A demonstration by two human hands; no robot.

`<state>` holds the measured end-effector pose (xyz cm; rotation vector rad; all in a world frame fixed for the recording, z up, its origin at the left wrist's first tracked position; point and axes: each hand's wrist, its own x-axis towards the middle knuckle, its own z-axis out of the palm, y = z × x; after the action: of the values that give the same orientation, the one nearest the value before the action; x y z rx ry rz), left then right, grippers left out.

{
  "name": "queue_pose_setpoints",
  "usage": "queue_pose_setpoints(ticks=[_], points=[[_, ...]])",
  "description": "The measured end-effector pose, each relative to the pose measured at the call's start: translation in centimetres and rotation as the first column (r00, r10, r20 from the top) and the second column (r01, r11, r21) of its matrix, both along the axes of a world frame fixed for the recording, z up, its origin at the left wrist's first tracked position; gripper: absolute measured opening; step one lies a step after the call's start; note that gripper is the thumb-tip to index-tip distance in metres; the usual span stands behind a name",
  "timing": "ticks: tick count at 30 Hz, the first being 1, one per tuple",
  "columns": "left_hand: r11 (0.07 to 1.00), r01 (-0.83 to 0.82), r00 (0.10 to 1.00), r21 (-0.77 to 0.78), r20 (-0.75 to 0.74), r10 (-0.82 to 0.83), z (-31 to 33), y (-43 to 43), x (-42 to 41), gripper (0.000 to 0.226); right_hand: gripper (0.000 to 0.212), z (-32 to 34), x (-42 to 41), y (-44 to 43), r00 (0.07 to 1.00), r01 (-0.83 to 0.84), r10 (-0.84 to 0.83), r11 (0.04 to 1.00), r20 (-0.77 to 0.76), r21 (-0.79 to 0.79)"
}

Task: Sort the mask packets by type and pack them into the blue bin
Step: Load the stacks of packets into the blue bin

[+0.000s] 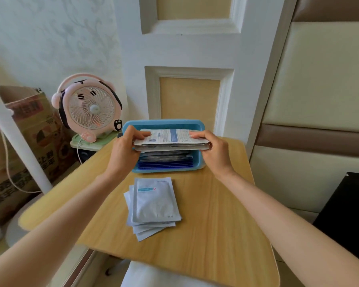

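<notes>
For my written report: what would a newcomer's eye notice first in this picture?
The left hand and right hand grip a bundle of white mask packets by its ends above the blue bin at the far edge of the wooden table. Nearer, a fanned pile of pale packets lies on it. A pink fan stands at the back left.

White panelled wall (195, 48), wooden table (216, 224), pink fan (91, 108), cardboard box (29, 131)
</notes>
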<state>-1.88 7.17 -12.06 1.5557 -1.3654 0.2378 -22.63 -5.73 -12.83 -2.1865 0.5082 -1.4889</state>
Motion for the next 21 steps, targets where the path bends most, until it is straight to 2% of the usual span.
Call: queue_pose_setpoints(ticks=[3, 9, 11, 13, 16, 19, 21], points=[[0.999, 0.001, 0.999, 0.050, 0.050, -0.004, -0.1, -0.6, 0.9, 0.031, 0.033, 0.2, 1.2, -0.9, 0.997, -0.014, 0.016, 1.000, -0.073, 0.023], [0.961, -0.091, 0.990, 0.262, 0.131, 0.058, 0.1, -3.2, 2.9, 0.030, 0.039, 0.6, 2.7, -3.0, 0.898, -0.017, 0.117, 0.973, -0.425, 0.231], [0.935, -0.109, 0.979, 0.338, 0.202, 0.041, 0.8, -3.9, 3.3, 0.036, 0.043, 0.9, 3.0, -3.6, 0.850, -0.001, 0.108, 0.979, -0.516, 0.202], [0.883, -0.150, 0.940, 0.444, 0.341, -0.011, 1.5, -4.6, 3.7, 0.034, 0.042, 1.1, 3.5, -4.0, 0.794, 0.029, 0.074, 0.987, -0.603, 0.159], [0.742, -0.287, 0.841, 0.607, 0.530, -0.108, 2.4, -5.3, 4.5, 0.036, 0.043, 1.5, 4.2, -4.2, 0.702, 0.080, 0.016, 0.992, -0.712, 0.101], [0.656, -0.276, 0.846, 0.702, 0.502, -0.181, 2.8, -6.1, 4.8, 0.046, 0.044, 1.9, 5.1, -4.2, 0.635, 0.117, -0.066, 0.993, -0.770, 0.011], [0.664, -0.346, 0.817, 0.663, 0.561, -0.135, 2.9, -6.9, 4.7, 0.046, 0.041, 1.9, 5.8, -4.1, 0.618, 0.164, -0.144, 0.985, -0.773, -0.052]])
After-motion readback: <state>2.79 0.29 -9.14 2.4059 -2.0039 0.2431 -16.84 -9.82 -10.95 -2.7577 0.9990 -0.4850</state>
